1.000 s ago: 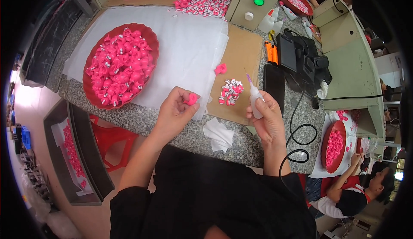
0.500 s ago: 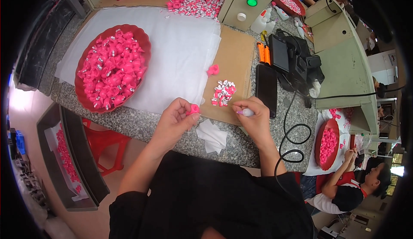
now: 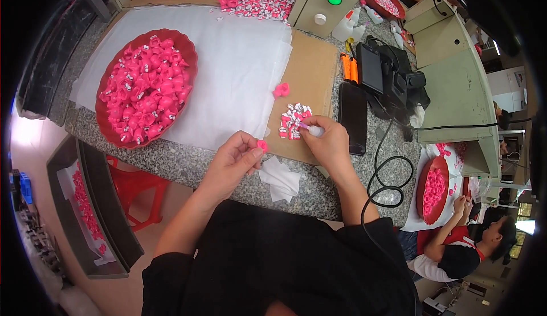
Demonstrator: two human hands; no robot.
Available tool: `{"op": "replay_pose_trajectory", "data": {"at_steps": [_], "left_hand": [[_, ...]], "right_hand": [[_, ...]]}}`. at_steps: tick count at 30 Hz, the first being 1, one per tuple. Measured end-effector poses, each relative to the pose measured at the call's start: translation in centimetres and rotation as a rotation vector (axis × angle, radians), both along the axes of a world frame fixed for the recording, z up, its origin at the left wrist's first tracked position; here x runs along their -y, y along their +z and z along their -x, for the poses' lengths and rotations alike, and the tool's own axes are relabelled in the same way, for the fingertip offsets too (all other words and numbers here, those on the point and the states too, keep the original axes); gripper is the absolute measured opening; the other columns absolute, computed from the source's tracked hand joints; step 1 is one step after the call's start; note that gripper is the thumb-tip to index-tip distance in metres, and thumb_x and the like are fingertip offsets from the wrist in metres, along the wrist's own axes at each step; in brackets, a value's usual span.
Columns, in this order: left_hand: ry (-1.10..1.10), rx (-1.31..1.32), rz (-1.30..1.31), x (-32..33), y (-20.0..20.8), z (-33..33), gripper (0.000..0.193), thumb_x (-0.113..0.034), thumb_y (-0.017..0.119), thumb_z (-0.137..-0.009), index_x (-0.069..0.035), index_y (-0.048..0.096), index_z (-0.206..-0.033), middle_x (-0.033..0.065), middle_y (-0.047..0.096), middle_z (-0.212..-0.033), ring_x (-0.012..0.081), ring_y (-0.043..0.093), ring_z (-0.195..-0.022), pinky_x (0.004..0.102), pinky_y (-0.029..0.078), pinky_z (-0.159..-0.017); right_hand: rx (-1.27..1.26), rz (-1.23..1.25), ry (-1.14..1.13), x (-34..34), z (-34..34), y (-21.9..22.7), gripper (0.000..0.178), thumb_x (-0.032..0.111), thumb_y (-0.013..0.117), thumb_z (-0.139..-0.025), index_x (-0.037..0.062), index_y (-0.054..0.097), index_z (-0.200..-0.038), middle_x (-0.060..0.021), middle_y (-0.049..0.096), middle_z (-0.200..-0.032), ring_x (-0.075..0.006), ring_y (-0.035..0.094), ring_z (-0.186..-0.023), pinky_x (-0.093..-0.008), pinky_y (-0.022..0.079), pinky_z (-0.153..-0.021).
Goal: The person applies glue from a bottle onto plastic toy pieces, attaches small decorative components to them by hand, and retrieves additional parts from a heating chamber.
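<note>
Between thumb and fingers, my left hand (image 3: 232,161) pinches a small pink moulded piece (image 3: 262,146) near the bench's front edge. My right hand (image 3: 333,148) is closed around a small white squeeze bottle (image 3: 315,131) with a purple tip. That tip reaches the right side of a pile of small pink-and-white pieces (image 3: 291,123) on the cardboard; whether it touches one I cannot tell. Farther back lies a single pink piece (image 3: 281,90). On the left, a scalloped red bowl (image 3: 192,76) is heaped with pink pieces bearing white parts.
White paper (image 3: 239,60) and a cardboard sheet (image 3: 314,60) cover part of the speckled bench. A crumpled tissue (image 3: 280,180) lies between my forearms. To the right are a black phone (image 3: 352,119), orange-handled tools (image 3: 349,68) and a looped black cable (image 3: 393,189). A co-worker (image 3: 450,253) sits at far right.
My right hand has moved left and slightly away from me, bringing the bottle's tip to the pile. My left hand has barely shifted, still gripping its pink piece.
</note>
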State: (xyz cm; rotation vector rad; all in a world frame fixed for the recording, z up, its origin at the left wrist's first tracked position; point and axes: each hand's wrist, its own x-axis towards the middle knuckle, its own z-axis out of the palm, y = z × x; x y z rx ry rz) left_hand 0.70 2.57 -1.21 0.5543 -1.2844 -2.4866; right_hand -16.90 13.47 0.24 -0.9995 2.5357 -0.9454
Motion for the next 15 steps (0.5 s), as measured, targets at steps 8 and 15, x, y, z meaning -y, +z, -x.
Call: {"op": "replay_pose_trajectory", "data": {"at_steps": [8,15], "left_hand": [[0.062,-0.011,-0.039,-1.0,0.4,0.5,0.016,-0.001,0.056,-0.081,-0.003,0.046,-0.093,0.0049,0.054,-0.086,0.0080,0.049,-0.066,0.0199,0.041,-0.057],[0.040,-0.042,-0.064,-1.3,-0.9,0.9,0.023,-0.001,0.056,-0.080,-0.001,0.050,-0.103,0.0049,0.058,-0.085,0.0088,0.052,-0.070,0.0210,0.043,-0.063]], "right_hand": [[0.305,0.082,-0.082,-0.4,0.1,0.6,0.018,0.012,0.067,-0.068,0.0005,0.063,-0.081,-0.0099,0.063,-0.075,-0.0151,0.061,-0.067,-0.0260,0.046,-0.064],[1.010,0.441,-0.051,-1.5,-2.8,1.8,0.013,0.002,0.068,-0.071,-0.0011,0.064,-0.083,-0.0032,0.062,-0.074,-0.0059,0.053,-0.063,-0.0184,0.041,-0.055]]}}
